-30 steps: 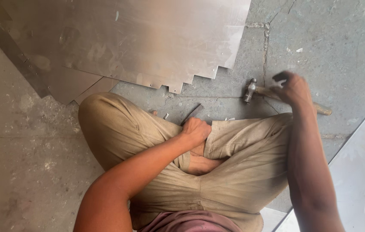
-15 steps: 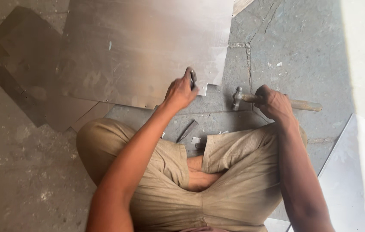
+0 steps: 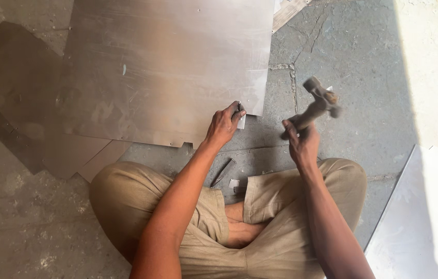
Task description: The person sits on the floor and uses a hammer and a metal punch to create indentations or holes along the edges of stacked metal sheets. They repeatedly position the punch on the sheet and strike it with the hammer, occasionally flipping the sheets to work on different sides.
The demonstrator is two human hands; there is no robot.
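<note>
I sit cross-legged on a concrete floor. My left hand (image 3: 222, 125) grips a short dark chisel (image 3: 239, 108) held upright against the near right corner of a large brown metal sheet (image 3: 162, 67). A small cut flap of metal sits at the chisel's tip. My right hand (image 3: 301, 140) is closed around the handle of a hammer (image 3: 318, 103), raised in the air to the right of the chisel, its head blurred.
More metal sheets (image 3: 17, 103) lie stacked under the big one at the left. A pale sheet (image 3: 425, 222) lies at the lower right. A thin dark tool (image 3: 222, 172) and small metal offcuts (image 3: 234, 183) rest on the floor in front of my legs.
My left hand rose from my lap and set the chisel on the sheet's corner. My right hand lifted the hammer off the floor into the air.
</note>
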